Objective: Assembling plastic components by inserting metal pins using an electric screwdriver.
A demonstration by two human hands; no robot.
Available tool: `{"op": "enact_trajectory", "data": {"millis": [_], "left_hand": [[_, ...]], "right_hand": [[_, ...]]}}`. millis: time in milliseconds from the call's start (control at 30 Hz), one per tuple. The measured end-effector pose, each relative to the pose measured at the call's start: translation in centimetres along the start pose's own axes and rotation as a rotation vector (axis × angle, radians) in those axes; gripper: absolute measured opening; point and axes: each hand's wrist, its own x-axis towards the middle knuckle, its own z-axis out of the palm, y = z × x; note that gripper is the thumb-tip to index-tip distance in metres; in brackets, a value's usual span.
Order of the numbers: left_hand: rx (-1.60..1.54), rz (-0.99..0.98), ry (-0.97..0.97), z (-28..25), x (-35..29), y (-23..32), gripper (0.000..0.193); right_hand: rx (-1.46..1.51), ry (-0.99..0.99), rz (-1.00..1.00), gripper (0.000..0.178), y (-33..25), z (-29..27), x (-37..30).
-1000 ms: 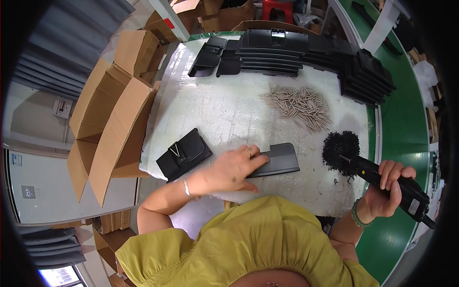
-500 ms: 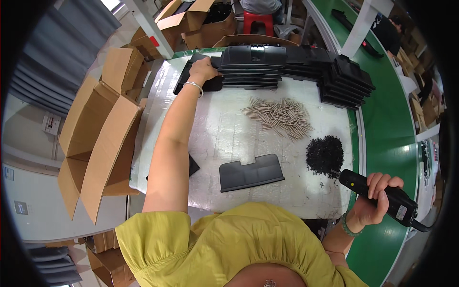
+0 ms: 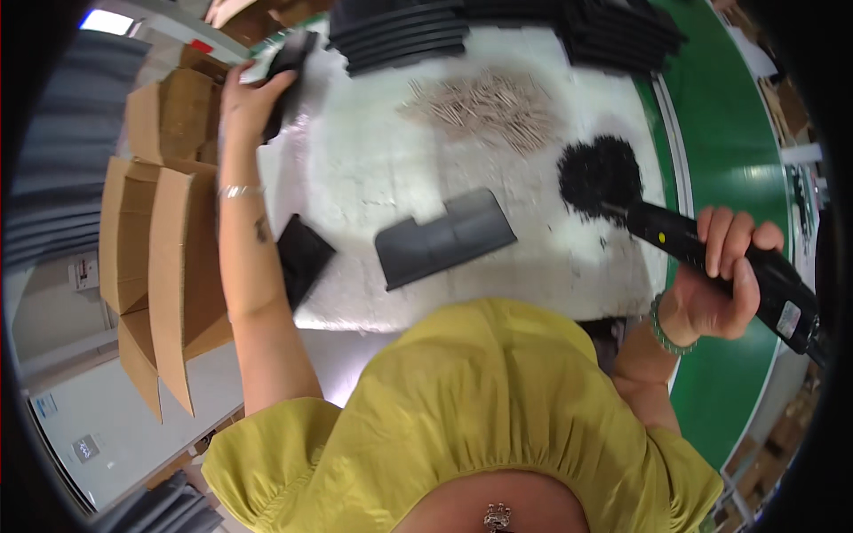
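Observation:
At the far left of the worktable, my left hand grips a black plastic panel, which is tilted up and blurred. My right hand is wrapped around a black electric screwdriver. Its tip points at a heap of small black screws. In front of me lies a flat black plastic panel with a notch in its far edge. Another black piece lies beside my left forearm, partly hidden by it. Beyond the notched panel spreads a pile of thin metallic pins.
Stacks of black plastic panels line the far edge, with another stack at far right. Open cardboard boxes stand against the table's left side. A green surface runs along the right.
My left hand has moved left from the far stacks, bringing a black panel with it. The whole view has shifted, so the table appears higher. My right hand still holds the screwdriver near the screws.

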Motion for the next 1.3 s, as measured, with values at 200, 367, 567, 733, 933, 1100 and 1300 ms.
{"op": "enact_trajectory", "data": {"millis": [200, 367, 567, 733, 933, 1100, 1300], "left_hand": [[0.111, 0.518, -0.224, 2.8, -15.9, 9.4, 0.054], [0.072, 0.473, -0.581, 5.4, -20.6, 7.0, 0.052], [0.21, 0.489, -0.612, 4.2, -22.6, 8.2, 0.061], [0.092, 0.653, -0.711, 6.1, -23.3, 8.8, 0.061], [0.091, 0.868, -0.444, 11.9, -14.9, 9.4, 0.018], [0.292, 0.934, -0.494, 15.4, -11.7, 8.3, 0.013], [0.23, 0.868, -0.556, 13.2, -11.5, 11.0, 0.015]], "right_hand": [[0.114, -0.12, 0.08, 0.037, 1.0, -0.3, 0.6], [0.137, -0.151, 0.103, 0.037, 1.2, -0.1, 0.8], [0.105, -0.1, 0.092, 0.037, 1.1, -0.4, 0.2], [0.101, -0.132, 0.072, 0.037, 1.0, -0.9, 0.2], [0.093, -0.11, 0.058, 0.036, 0.3, -0.6, 0.0], [0.067, -0.068, 0.098, 0.033, -0.4, 0.1, -0.2], [0.089, -0.13, 0.091, 0.038, -0.1, -0.6, 0.0]]}}
